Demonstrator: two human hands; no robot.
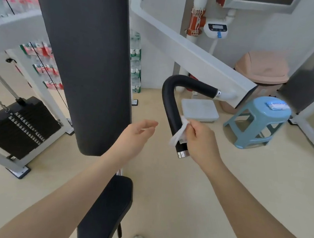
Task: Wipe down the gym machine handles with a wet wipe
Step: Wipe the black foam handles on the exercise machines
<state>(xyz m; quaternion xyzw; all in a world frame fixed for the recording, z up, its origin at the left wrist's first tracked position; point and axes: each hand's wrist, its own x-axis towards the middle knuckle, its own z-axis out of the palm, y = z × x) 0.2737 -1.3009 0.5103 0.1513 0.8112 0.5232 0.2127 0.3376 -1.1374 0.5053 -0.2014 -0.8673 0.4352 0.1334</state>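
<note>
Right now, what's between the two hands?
In the head view, only the black handle with the wipe hangs between the left hand and right hand.

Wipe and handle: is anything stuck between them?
No. The right hand presses the wipe straight against the black handle, near its lower end. The left hand is open, off to the side.

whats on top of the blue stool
A small blue and white packet lies flat on the blue stool seat, near its far edge. Its label is too blurred to read.
</note>
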